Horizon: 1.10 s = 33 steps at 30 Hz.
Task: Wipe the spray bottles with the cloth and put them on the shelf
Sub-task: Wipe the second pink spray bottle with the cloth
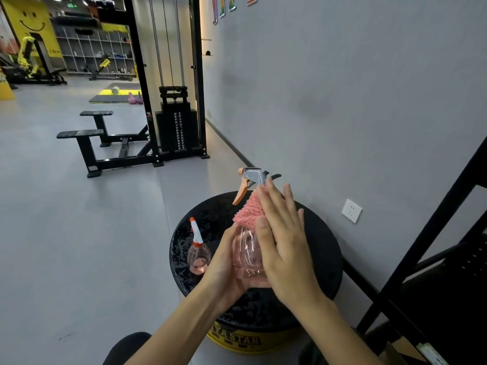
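Head view. I see 2 hands working over a round black worktop (322,248) whose yellow side band faces me.

Left hand (224,262): its fingers curl around the lower left of bottle 1 (247,256) and grip it. The bottle is clear and pink-tinted, and it is held above the worktop, tilted away from me. Its grey spray head and orange trigger point up and left.

Right hand (284,248): its fingers are straight and spread, closed on nothing. They press the pink cloth (249,210) flat against the neck and right shoulder of bottle 1, and the thumb lies on the bottle's body.

Bottle 2 (199,256) stands upright on the left part of the worktop, just beside the left hand. It is also clear and pink-tinted, with a white and orange sprayer.

A black shelf (432,224) stands at the right, against the grey wall, near the worktop. A white socket (351,210) sits on the wall between them. A black cable machine (176,122) stands well apart, further along the wall.
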### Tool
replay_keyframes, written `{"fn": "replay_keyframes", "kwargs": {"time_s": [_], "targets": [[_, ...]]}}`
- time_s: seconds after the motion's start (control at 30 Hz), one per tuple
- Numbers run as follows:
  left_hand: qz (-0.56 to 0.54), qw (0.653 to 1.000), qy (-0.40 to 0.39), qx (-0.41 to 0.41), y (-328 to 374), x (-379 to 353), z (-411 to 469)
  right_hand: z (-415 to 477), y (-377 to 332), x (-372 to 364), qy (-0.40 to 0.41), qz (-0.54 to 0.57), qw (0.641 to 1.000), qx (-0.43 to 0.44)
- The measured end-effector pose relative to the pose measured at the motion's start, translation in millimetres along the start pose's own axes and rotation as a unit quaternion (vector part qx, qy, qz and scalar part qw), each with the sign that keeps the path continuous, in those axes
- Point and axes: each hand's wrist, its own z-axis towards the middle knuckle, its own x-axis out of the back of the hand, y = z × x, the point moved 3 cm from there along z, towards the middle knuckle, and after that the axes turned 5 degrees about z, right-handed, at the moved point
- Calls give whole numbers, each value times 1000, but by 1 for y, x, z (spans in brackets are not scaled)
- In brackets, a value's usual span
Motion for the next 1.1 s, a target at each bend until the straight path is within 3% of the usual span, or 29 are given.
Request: {"fn": "replay_keyframes", "kwargs": {"time_s": [0.27,0.5,0.83,1.1], "targets": [[-61,997,40,33,2,16,6,-51,-10,-20,-2,-18,999,29],[-33,999,18,25,-5,10,2,-7,-1,-6,-5,66,997,-42],[-67,996,52,28,2,21,6,-46,-13,-17,-18,37,999,16],[-50,998,-4,25,-2,5,-2,-8,-3,-4,-29,99,994,-38]]}}
